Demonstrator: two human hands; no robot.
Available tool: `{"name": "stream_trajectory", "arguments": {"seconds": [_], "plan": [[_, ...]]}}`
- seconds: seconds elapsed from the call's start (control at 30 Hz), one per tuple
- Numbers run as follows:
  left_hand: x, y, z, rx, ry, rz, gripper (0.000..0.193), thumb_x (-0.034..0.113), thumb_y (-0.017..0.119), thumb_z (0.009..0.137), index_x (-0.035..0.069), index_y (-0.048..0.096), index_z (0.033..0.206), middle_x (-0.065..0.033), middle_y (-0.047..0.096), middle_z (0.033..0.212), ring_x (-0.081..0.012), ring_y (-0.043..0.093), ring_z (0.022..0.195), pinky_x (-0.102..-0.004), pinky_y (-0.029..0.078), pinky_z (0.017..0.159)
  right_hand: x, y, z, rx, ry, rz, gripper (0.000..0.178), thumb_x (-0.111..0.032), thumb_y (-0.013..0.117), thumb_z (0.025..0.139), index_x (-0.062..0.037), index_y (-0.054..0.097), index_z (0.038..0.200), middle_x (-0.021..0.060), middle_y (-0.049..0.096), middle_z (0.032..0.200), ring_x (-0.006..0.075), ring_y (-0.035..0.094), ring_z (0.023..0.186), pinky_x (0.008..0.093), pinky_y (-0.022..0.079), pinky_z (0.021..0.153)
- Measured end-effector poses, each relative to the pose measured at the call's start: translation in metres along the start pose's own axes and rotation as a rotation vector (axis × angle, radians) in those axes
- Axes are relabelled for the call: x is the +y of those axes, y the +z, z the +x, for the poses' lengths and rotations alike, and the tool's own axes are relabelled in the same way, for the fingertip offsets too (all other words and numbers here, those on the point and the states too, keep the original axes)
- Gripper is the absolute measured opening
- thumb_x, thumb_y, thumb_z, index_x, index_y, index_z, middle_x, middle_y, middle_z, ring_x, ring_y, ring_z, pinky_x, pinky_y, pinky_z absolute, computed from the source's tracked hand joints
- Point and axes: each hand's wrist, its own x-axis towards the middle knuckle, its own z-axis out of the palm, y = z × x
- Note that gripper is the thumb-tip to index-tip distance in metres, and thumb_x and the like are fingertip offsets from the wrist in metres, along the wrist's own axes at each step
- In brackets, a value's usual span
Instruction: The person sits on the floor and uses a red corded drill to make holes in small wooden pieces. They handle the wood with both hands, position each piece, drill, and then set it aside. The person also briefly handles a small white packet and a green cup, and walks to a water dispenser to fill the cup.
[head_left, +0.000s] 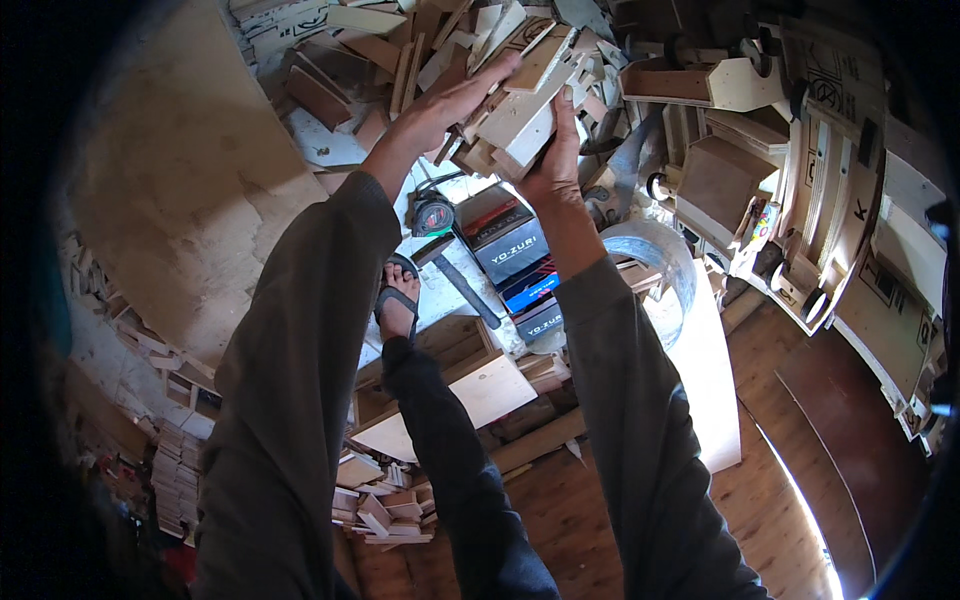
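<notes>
Both hands clamp wood block bundle; scrap pile crowds behind.

Bundle of pale wooden offcuts, raw and unpainted, mostly flat rectangular blocks and short slats with clean sawn edges. Stacked loosely against one another, some flat, some tilted on edge, ends sticking out unevenly. Held up off the floor between left hand and right hand, pressed from both sides. Largest piece a light rectangular board on top, slanting up to the right. Positioned just in front of a heap of similar scraps.
</notes>
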Motion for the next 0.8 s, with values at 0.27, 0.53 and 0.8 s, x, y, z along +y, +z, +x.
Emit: {"name": "stream_trajectory", "arguments": {"seconds": [0.27,0.53,0.8], "plan": [[-0.055,-0.015,0.006,0.495,-0.134,0.65,0.06,0.055,0.043,0.09,0.006,0.052,0.125,-0.0174,0.06,0.116,-0.0322,0.058,0.105,-0.0419,0.043,0.091,0.056,-0.027,0.035,0.427,-0.007,-0.107,0.067,-0.063,0.048,0.084,-0.0136,0.042,0.13,0.012,0.051,0.124,0.0318,0.056,0.102,0.0489,0.049,0.082],[-0.041,-0.03,-0.034,0.74,-0.063,0.732,0.045,0.045,0.042,0.093,0.007,0.058,0.111,-0.0134,0.063,0.085,-0.0273,0.061,0.075,-0.0384,0.047,0.066,0.084,-0.047,-0.008,0.085,-0.492,-0.59,0.066,-0.024,0.064,0.083,0.0024,0.033,0.134,0.0222,0.043,0.13,0.0302,0.047,0.113,0.0414,0.04,0.092],[-0.01,-0.064,-0.183,0.285,0.026,-0.98,0.025,0.027,0.04,0.098,0.005,0.05,0.095,-0.0026,0.05,0.068,-0.0163,0.052,0.067,-0.0293,0.043,0.061,0.097,0.086,-0.132,0.003,-0.13,-0.702,0.039,-0.027,0.055,0.091,0.0031,0.053,0.116,0.0133,0.061,0.101,0.0188,0.062,0.091,0.0286,0.05,0.075]]}}
